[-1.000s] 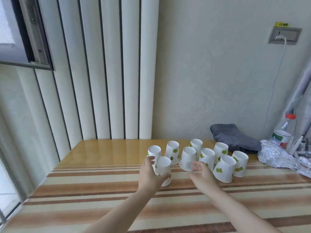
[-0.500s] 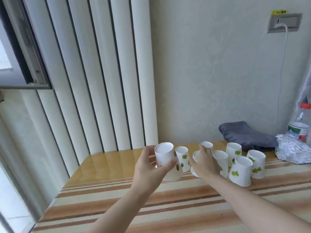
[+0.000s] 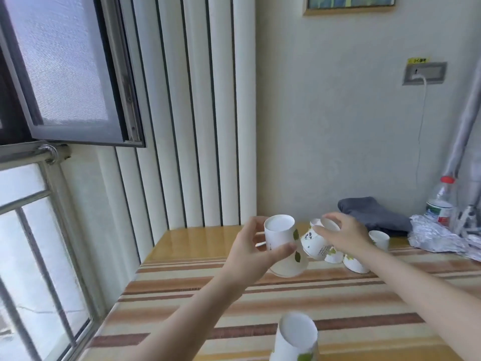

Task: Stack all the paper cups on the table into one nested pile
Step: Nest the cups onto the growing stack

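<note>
My left hand (image 3: 251, 252) grips an upside-down white paper cup with green leaves (image 3: 282, 244), lifted above the striped table (image 3: 338, 303). My right hand (image 3: 343, 234) holds a second upside-down paper cup (image 3: 316, 243), tilted, its rim close to the first cup. Several more upside-down cups (image 3: 355, 264) stand behind my right wrist, one further back (image 3: 379, 238). Another upside-down cup (image 3: 296, 337) stands near the bottom edge, close to me.
A dark grey cloth (image 3: 374, 214) lies at the back of the table, with crumpled foil (image 3: 440, 235) and a plastic bottle (image 3: 441, 201) at the right. White vertical blinds (image 3: 192, 113) and a window (image 3: 65, 74) are to the left. A wall socket with a cable (image 3: 424, 72) is on the wall.
Both hands have lifted their cups off the table. The right hand's cup is now raised and tilted toward the left hand's cup. The view has tipped upward.
</note>
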The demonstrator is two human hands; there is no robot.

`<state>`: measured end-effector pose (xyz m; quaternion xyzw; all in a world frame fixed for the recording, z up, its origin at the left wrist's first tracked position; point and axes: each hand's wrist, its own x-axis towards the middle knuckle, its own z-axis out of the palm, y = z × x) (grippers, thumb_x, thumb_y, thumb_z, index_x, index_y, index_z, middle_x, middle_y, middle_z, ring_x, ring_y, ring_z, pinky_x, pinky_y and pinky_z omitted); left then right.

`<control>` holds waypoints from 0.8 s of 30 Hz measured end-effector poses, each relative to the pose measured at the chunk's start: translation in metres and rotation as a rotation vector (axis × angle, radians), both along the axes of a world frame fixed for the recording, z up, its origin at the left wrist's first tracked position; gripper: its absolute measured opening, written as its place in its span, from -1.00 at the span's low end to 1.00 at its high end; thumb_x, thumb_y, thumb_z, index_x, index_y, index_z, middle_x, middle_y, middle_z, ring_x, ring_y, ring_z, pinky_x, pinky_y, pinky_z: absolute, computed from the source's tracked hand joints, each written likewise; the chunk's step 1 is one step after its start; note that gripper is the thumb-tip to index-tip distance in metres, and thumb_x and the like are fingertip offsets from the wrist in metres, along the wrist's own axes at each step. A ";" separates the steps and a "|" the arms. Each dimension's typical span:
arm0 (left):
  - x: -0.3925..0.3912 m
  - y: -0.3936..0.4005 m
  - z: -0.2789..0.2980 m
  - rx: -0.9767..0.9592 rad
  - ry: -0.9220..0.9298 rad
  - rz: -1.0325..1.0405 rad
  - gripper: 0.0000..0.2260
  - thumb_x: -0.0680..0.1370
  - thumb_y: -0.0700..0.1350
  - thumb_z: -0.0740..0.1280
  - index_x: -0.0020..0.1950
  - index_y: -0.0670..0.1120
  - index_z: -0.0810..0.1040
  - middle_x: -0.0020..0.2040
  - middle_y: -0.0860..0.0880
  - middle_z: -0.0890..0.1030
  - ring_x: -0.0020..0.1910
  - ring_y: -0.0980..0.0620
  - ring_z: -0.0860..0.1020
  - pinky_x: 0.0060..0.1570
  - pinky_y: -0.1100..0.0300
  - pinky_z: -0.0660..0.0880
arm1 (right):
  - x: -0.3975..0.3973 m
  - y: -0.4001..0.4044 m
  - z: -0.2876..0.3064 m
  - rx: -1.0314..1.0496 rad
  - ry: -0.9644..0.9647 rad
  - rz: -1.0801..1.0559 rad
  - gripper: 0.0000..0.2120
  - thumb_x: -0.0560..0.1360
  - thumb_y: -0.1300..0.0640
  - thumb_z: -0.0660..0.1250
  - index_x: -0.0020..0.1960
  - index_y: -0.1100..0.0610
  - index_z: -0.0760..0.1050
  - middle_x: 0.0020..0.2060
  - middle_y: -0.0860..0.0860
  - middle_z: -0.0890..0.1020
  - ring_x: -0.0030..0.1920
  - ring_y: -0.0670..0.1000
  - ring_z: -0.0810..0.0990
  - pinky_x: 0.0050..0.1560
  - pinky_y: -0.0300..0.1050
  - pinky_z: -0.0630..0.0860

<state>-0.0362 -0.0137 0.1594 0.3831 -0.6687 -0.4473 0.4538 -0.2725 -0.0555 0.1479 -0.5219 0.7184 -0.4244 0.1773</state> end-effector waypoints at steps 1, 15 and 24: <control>0.000 0.012 0.003 -0.010 -0.006 -0.014 -0.59 0.39 -0.09 0.57 0.17 -0.02 0.51 0.16 0.06 0.64 0.06 0.26 0.61 -0.11 0.43 0.55 | 0.001 0.016 0.010 -0.012 -0.006 0.024 -0.59 0.39 -0.07 0.45 0.21 -0.04 0.52 0.12 -0.08 0.57 -0.02 0.07 0.63 -0.14 -0.10 0.51; 0.024 0.099 -0.048 0.036 -0.224 -0.073 -0.49 0.28 0.05 0.57 0.18 0.11 0.51 0.17 0.08 0.63 0.21 0.09 0.57 0.18 0.03 0.59 | 0.036 0.163 0.064 -0.189 -0.051 0.240 -0.81 0.25 -0.10 0.54 -0.15 -0.18 0.62 -0.14 -0.08 0.75 -0.36 -0.10 0.62 -0.22 -0.08 0.58; 0.036 0.093 -0.080 0.198 -0.218 -0.304 -0.31 0.33 -0.06 0.59 0.40 0.15 0.41 0.31 0.13 0.59 0.36 0.16 0.49 0.40 0.11 0.39 | 0.062 0.173 0.048 -0.053 0.108 0.339 -0.75 0.30 -0.09 0.56 -0.08 -0.19 0.57 -0.21 -0.30 0.60 -0.24 -0.32 0.55 -0.28 -0.39 0.40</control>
